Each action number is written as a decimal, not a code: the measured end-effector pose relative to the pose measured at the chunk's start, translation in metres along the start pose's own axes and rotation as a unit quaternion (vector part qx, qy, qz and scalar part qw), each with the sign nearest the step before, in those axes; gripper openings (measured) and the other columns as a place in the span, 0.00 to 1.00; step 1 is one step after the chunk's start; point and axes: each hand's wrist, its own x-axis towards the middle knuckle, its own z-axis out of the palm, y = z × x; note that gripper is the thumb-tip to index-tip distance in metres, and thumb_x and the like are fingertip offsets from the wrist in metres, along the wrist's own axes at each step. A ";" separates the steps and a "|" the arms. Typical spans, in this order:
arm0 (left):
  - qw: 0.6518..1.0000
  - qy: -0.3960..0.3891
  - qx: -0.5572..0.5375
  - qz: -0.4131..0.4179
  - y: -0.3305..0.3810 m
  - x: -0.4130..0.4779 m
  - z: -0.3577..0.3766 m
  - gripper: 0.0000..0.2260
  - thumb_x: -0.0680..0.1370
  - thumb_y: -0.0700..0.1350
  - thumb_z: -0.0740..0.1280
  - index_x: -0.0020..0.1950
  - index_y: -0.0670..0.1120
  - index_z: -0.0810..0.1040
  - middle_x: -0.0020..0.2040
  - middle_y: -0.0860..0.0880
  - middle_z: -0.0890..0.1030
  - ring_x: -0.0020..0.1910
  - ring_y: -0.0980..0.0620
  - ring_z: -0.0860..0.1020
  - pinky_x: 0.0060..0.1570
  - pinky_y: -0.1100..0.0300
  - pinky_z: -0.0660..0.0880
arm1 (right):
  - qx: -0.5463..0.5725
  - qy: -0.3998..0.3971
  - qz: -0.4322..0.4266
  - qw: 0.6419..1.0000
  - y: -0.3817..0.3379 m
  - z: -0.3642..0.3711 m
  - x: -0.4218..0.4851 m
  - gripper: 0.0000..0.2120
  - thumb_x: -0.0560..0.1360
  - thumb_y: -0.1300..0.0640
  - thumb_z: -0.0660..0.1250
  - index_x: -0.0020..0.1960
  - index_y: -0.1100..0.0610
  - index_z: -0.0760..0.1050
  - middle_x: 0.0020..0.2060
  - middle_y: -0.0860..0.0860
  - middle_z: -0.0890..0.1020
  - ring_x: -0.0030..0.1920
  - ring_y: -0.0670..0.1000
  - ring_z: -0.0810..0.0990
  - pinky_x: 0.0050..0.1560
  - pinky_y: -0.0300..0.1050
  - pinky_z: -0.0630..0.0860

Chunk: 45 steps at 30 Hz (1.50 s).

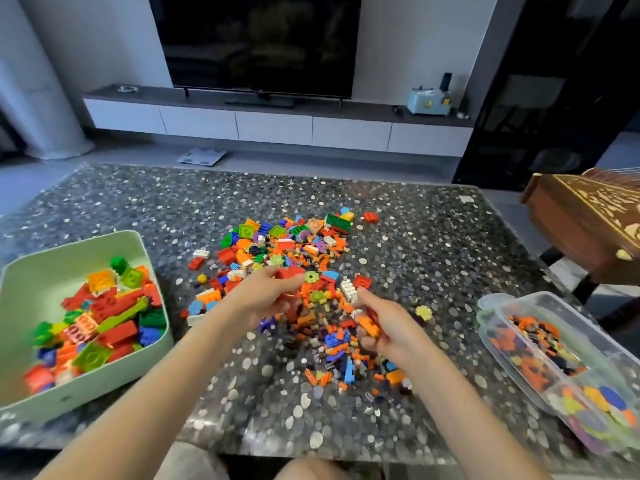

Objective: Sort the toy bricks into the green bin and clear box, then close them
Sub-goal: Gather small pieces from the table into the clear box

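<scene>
A pile of mixed toy bricks [298, 251] lies in the middle of the speckled table [104, 202]. My left hand [263, 292] is over the pile's near left part and grips a red brick [290, 271] between thumb and fingers. My right hand [388, 323] hovers over the near right part, its fingers curled round small orange pieces [367, 325]. The green bin [20, 289] stands open at the left, holding several large bricks. The clear box [585, 317] stands open at the right with small pieces inside.
A carved wooden box [585, 220] juts over the table's far right edge. Beyond the table are a low TV cabinet [277, 126] and a dark screen [256, 43]. A scale [202, 156] lies on the floor.
</scene>
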 end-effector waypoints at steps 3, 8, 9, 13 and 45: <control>0.995 0.089 -0.011 0.035 -0.001 -0.026 -0.056 0.11 0.74 0.39 0.70 0.54 0.40 0.74 0.41 0.45 0.78 0.32 0.53 0.78 0.26 0.68 0.73 | 0.066 -0.090 0.048 0.993 -0.005 0.067 -0.002 0.09 0.77 0.53 0.65 0.43 0.57 0.74 0.29 0.53 0.72 0.26 0.48 0.69 0.20 0.36 0.64; 0.940 0.318 0.116 0.050 -0.018 -0.054 -0.154 0.19 0.70 0.35 0.73 0.59 0.37 0.74 0.44 0.41 0.77 0.42 0.45 0.77 0.43 0.50 0.77 | 0.072 -0.177 0.043 0.981 -0.011 0.187 -0.010 0.12 0.77 0.58 0.63 0.36 0.56 0.69 0.26 0.51 0.68 0.21 0.46 0.66 0.20 0.32 0.64; 0.925 0.343 0.160 0.037 -0.019 -0.057 -0.164 0.19 0.69 0.35 0.73 0.59 0.38 0.75 0.46 0.41 0.78 0.45 0.43 0.77 0.46 0.50 0.76 | 0.073 -0.192 0.038 0.978 -0.013 0.204 -0.014 0.13 0.78 0.59 0.62 0.34 0.56 0.69 0.24 0.50 0.68 0.18 0.45 0.66 0.18 0.32 0.62; 0.930 0.326 0.168 0.022 -0.025 -0.063 -0.193 0.25 0.71 0.29 0.65 0.67 0.43 0.71 0.53 0.39 0.77 0.41 0.41 0.77 0.31 0.62 0.73 | 0.106 -0.275 0.027 0.955 -0.016 0.263 -0.028 0.24 0.81 0.61 0.56 0.28 0.58 0.76 0.19 0.48 0.73 0.18 0.44 0.72 0.26 0.35 0.69; 0.779 0.142 0.589 0.160 -0.044 0.060 0.016 0.16 0.80 0.49 0.60 0.66 0.46 0.72 0.63 0.43 0.71 0.63 0.43 0.67 0.62 0.53 0.67 | -0.678 0.160 -0.390 0.602 0.030 -0.006 0.070 0.15 0.66 0.58 0.76 0.52 0.55 0.80 0.43 0.52 0.79 0.45 0.54 0.77 0.45 0.49 0.73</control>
